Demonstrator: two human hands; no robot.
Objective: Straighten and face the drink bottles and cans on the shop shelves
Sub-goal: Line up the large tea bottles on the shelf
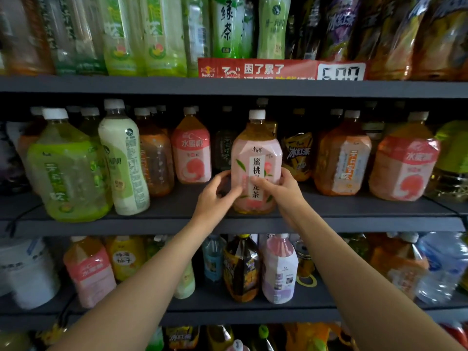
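A pink-labelled peach oolong tea bottle [255, 153] with a white cap stands upright near the front edge of the middle shelf [228, 222], its label facing me. My left hand [217, 196] curls round its lower left side. My right hand [281, 188] grips its lower right side, with fingers across the label. Other large bottles line the same shelf: a green tea bottle [68, 171], a pale green bottle [124, 158], a peach drink [192, 150] further back, and orange and pink ones [405, 160] to the right.
The upper shelf carries green tea bottles [225, 26] and a red price sign [281, 69]. The lower shelf holds a dark tea bottle [240, 267], a pale pink bottle [278, 269] and water jugs [445, 267]. Behind the held bottle are a darker bottle and a yellow-labelled one [298, 153].
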